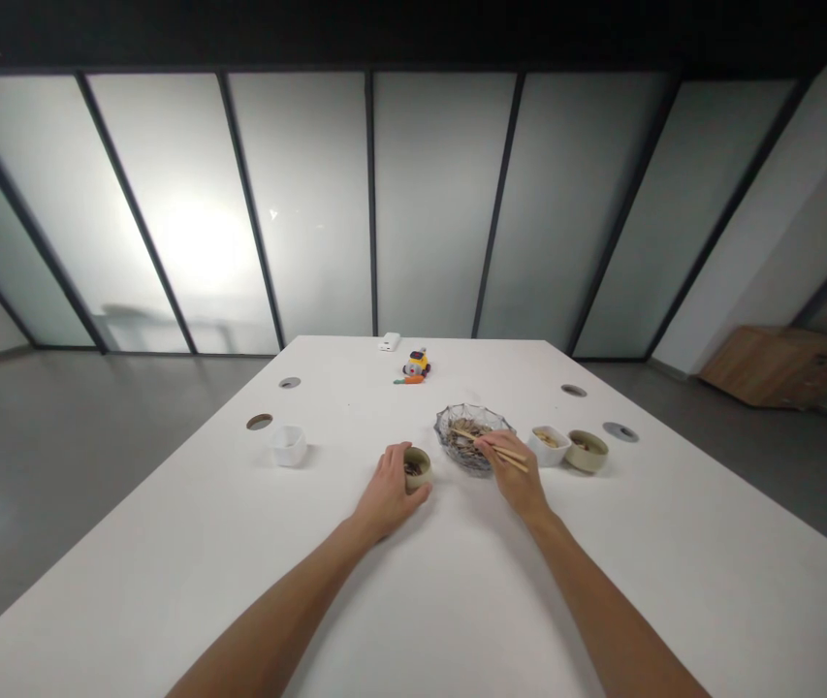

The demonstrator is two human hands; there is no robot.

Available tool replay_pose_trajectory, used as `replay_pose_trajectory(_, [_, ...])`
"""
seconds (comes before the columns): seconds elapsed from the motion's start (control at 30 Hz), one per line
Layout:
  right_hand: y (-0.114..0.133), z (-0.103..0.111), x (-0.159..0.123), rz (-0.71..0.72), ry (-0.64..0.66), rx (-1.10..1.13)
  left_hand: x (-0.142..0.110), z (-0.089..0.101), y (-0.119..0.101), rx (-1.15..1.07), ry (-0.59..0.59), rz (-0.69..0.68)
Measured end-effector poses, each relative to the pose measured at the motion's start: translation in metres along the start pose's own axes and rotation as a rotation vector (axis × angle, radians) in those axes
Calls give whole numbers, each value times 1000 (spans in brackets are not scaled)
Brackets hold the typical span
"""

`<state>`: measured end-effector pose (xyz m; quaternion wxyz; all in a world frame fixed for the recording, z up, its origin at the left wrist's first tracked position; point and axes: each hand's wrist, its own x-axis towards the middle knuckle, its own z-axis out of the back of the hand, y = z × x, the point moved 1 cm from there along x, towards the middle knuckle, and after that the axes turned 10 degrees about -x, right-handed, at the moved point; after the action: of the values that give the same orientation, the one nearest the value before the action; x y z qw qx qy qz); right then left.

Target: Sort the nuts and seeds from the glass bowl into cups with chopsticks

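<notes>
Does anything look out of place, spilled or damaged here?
Mildly odd: a yellow toy vehicle and an orange carrot-shaped piece sit on the table beyond the see-through bowl, looking like playthings among chopsticks and dishes. No bowl looks tipped; fine damage would be too small to tell.

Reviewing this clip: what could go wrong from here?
The chopsticks in the right hand could flick brown pieces from the glass bowl onto the table. The left hand, curled round the small olive bowl, might tip it and spill its contents. The right hand, close to the white bowl at its right, could knock it.
</notes>
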<state>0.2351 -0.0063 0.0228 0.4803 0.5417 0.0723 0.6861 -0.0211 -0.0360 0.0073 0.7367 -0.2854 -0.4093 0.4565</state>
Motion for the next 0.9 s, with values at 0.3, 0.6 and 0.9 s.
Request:
replay_pose_trajectory(0.3, [5,12,6,-121,-134,26,0,0,2,-13,-6,-13])
replay_pose_trajectory(0.6, [8,21,15,-422,-178,626,1,-1,0,-20,-7,-1])
replay_pose_trajectory(0.9, [25,15,10,-321,-55,356,0,0,-1,-20,0,5])
